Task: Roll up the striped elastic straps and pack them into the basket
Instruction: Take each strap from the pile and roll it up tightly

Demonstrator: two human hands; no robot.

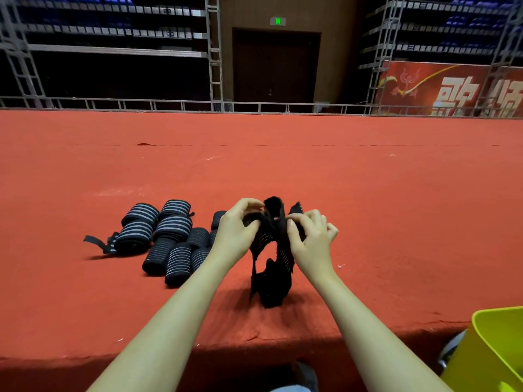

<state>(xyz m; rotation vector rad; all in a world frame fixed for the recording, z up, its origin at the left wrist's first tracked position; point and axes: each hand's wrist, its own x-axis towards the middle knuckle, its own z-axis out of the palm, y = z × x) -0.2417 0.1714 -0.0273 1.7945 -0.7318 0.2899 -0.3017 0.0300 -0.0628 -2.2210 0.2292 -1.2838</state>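
A loose black strap with thin grey stripes [276, 267] hangs between my hands above the red carpet, its lower end bunched on the floor. My left hand [236, 232] pinches the strap's upper left part. My right hand [310, 236] pinches its upper right part, fingers curled over the fabric. Several rolled striped straps [169, 236] lie in a cluster on the carpet left of my hands; one has a loose black tail [97, 242]. The yellow-green basket [492, 349] stands at the lower right, below the stage edge.
The red carpeted stage [368, 193] stretches ahead, its front edge just below my forearms. A metal rail, scaffolding, a dark door and a red banner [452, 89] stand far behind. A shoe tip [307, 373] shows at the bottom.
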